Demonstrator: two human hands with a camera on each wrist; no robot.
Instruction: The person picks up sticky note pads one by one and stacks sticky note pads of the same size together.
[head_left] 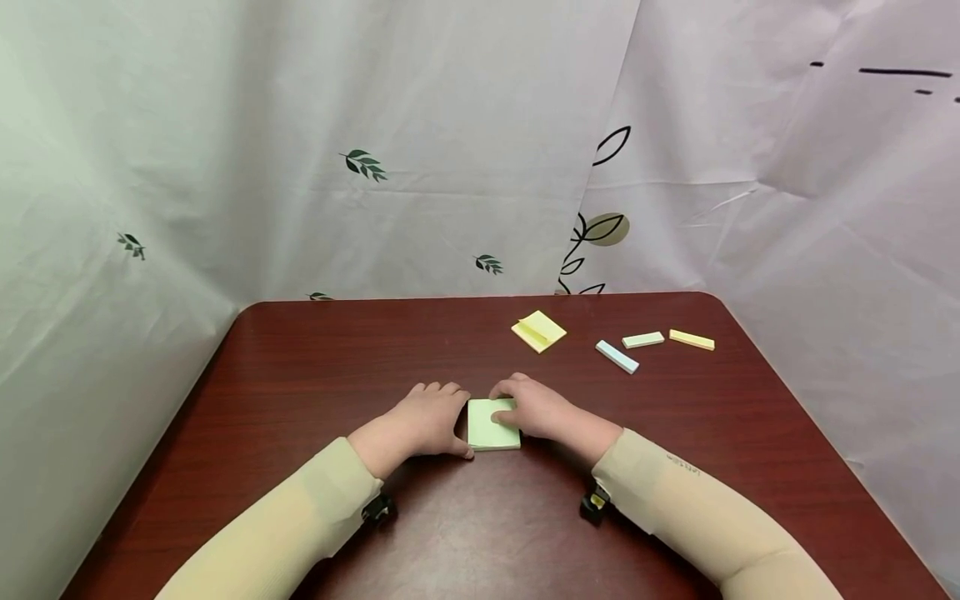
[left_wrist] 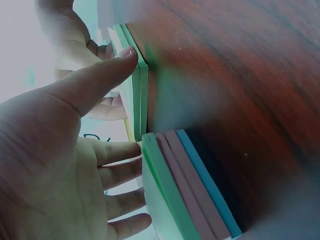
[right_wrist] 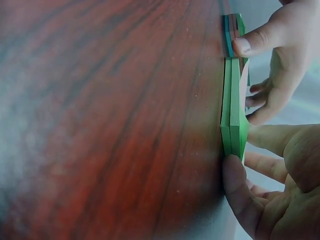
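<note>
A light green sticky note pad (head_left: 483, 429) lies on the dark red table between both hands; the left wrist view shows it as two layers. My right hand (head_left: 538, 408) pinches the pad's right side, one digit on top and another low at its edge. To the left, my left hand (head_left: 427, 421) has its fingers fairly straight, and its thumb (left_wrist: 117, 65) touches the pad's near left corner. Its fingertips rest against a stack of green, pink and blue sticky note pads (left_wrist: 187, 185). In the head view that stack is hidden beneath the left hand.
A yellow sticky note pad (head_left: 551, 329) with a raised sheet lies farther back. Towards the back right are three narrow strips: a pale blue one (head_left: 617, 357), a pale green one (head_left: 642, 340) and a yellow one (head_left: 692, 339). A white curtain (head_left: 450, 125) hangs behind the table.
</note>
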